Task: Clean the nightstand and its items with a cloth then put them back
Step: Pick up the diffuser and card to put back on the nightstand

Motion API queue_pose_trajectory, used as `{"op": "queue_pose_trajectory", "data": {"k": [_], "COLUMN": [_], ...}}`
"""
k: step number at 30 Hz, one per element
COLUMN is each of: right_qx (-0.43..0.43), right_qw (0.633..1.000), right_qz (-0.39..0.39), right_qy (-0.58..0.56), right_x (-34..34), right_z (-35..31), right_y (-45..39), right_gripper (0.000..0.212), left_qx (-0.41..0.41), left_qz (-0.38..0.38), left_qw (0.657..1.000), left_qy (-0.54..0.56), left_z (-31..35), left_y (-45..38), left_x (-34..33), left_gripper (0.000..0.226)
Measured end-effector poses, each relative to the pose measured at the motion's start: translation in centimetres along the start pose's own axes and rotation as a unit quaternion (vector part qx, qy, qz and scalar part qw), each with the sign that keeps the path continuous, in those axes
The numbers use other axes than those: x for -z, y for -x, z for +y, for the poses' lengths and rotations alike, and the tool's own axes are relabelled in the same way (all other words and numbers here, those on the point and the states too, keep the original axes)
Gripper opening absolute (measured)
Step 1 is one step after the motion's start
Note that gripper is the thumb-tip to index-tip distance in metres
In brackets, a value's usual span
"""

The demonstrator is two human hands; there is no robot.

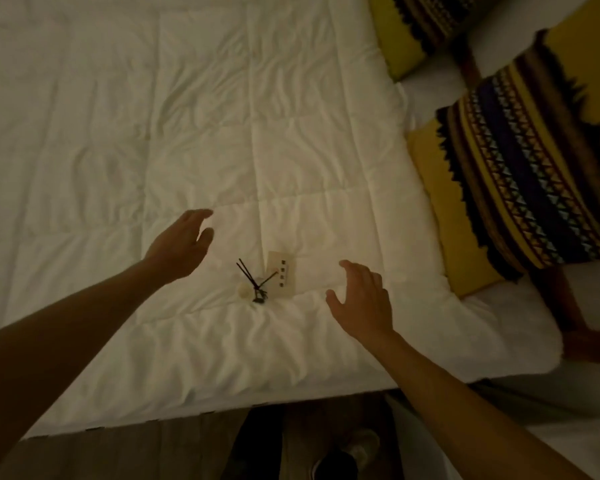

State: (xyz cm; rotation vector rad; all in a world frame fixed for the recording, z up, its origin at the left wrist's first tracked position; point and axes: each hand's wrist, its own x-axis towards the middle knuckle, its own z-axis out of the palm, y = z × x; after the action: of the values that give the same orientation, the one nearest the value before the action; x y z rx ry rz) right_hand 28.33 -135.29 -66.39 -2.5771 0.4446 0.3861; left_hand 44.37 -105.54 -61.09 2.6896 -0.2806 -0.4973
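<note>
Dark-sticked reed diffuser (255, 284) lies between empty, spread left hand (182, 245) and right hand (362, 299).

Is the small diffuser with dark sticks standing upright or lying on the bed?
Lying: the diffuser rests sideways on the quilt, sticks flat.

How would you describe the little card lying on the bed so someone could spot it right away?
Start at the white comforter and look near its front edge, between the left hand and the right hand. The card lies flat there, beside a small bottle with dark sticks. It is the only flat, pale rectangle, with a column of small dark marks.
</note>
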Motion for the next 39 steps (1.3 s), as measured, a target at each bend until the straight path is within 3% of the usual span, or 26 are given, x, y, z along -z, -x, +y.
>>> {"op": "queue_pose_trajectory", "data": {"k": [4, 8, 12, 15, 22, 27, 31, 34, 39], "right_qx": [0.077, 0.146, 0.225, 0.245, 0.219, 0.143, 0.099, 0.064, 0.002], "right_qw": [0.993, 0.971, 0.927, 0.908, 0.939, 0.976, 0.991, 0.996, 0.997], "right_qz": [-0.087, -0.173, -0.234, -0.247, -0.192, -0.148, -0.092, -0.067, -0.019], "right_qy": [0.032, 0.076, 0.187, 0.234, 0.181, 0.07, 0.015, -0.011, -0.069], "right_x": [-3.1, -6.3, -8.8, -8.9, -7.3, -5.5, -3.3, -1.2, 1.8], "right_z": [-2.8, -4.9, -6.6, -7.2, -5.7, -1.7, 2.6, 6.8, 13.7], "right_y": [-4.0, -8.6, -12.1, -13.2, -12.2, -9.8, -6.4, -3.4, 3.3], "right_gripper": [0.063, 0.076, 0.087, 0.076, 0.025, 0.02, 0.019, 0.019, 0.014], "left_qx": [0.068, 0.058, 0.013, -0.024, -0.043, -0.056, -0.026, -0.068, -0.148], "left_qz": [-0.072, -0.148, -0.145, -0.135, -0.106, -0.123, -0.144, -0.185, -0.222], "left_qw": [0.995, 0.985, 0.983, 0.98, 0.98, 0.973, 0.961, 0.947, 0.922], "left_qy": [0.015, 0.074, 0.115, 0.145, 0.165, 0.188, 0.233, 0.253, 0.28], "left_z": [-5.3, -7.4, -6.7, -5.8, -3.8, -2.1, 0.4, 4.1, 12.2], "left_y": [1.2, 2.5, 2.1, 1.3, 0.8, 0.1, -0.4, 0.1, 2.8], "left_x": [-2.5, -7.6, -12.4, -14.2, -15.7, -15.8, -15.2, -14.8, -16.1], "left_gripper": [0.048, 0.065, 0.084, 0.079, 0.047, 0.034, 0.038, 0.03, 0.037]}}
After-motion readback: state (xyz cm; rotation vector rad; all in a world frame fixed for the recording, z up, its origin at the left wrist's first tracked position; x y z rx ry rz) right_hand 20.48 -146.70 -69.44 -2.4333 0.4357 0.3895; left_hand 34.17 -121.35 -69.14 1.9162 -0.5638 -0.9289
